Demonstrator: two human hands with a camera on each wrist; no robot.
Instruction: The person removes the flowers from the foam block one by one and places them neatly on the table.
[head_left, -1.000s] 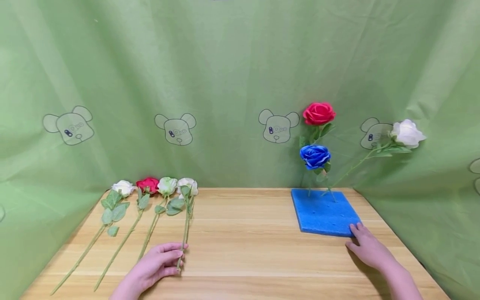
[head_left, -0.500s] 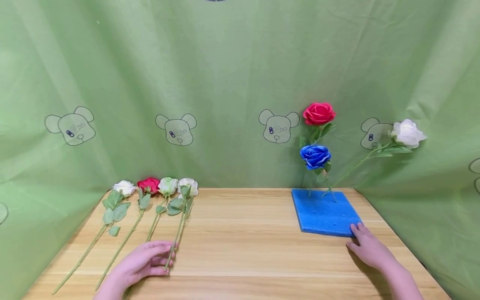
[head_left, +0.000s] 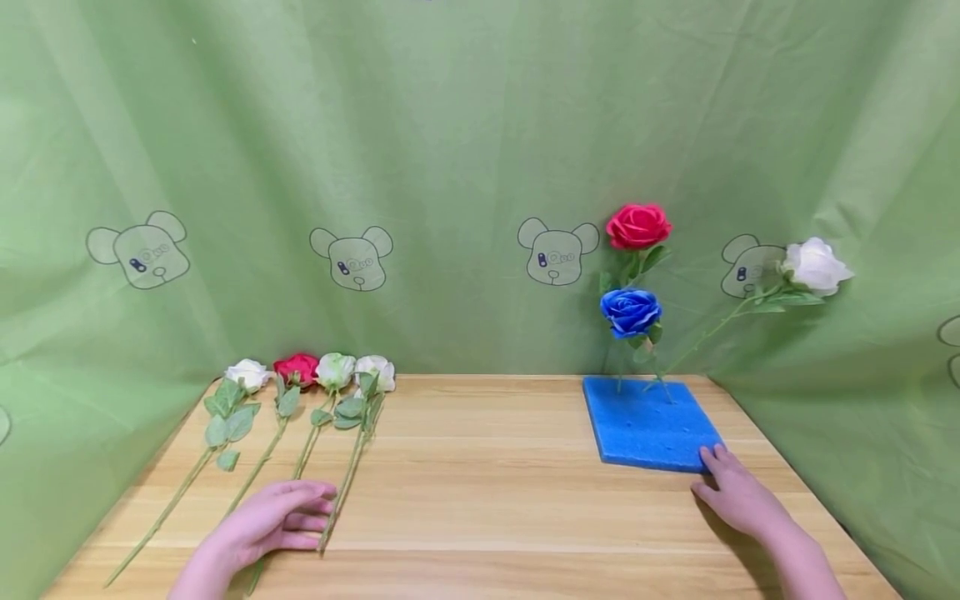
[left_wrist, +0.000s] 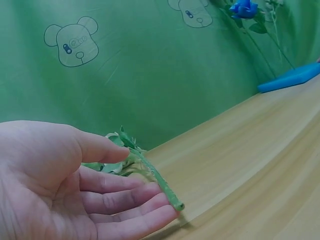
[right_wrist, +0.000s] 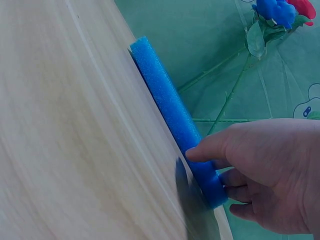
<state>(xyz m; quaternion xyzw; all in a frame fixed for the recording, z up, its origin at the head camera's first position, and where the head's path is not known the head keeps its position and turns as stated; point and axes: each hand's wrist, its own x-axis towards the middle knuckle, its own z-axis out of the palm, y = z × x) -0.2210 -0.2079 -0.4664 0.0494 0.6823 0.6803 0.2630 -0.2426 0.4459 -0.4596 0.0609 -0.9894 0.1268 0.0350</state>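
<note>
1. White rose [head_left: 375,373], ruffled petals, thin stem [head_left: 348,483], lies on wood-grained bench [head_left: 495,467]; left hand [head_left: 273,521] beside stem, grip wide;
2. right hand [head_left: 738,496], grip relaxed, touches flat, pitted blue foam [head_left: 645,446];
3. leaves partly cover the bloom; left-wrist view leaves it indistinct.

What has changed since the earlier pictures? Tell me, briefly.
The left hand has moved left, and the lower stem of the rightmost lying rose has swung left too; the fingers look looser, though full release is unclear. The right hand stays at the blue pad, whose roses keep their places.
</note>
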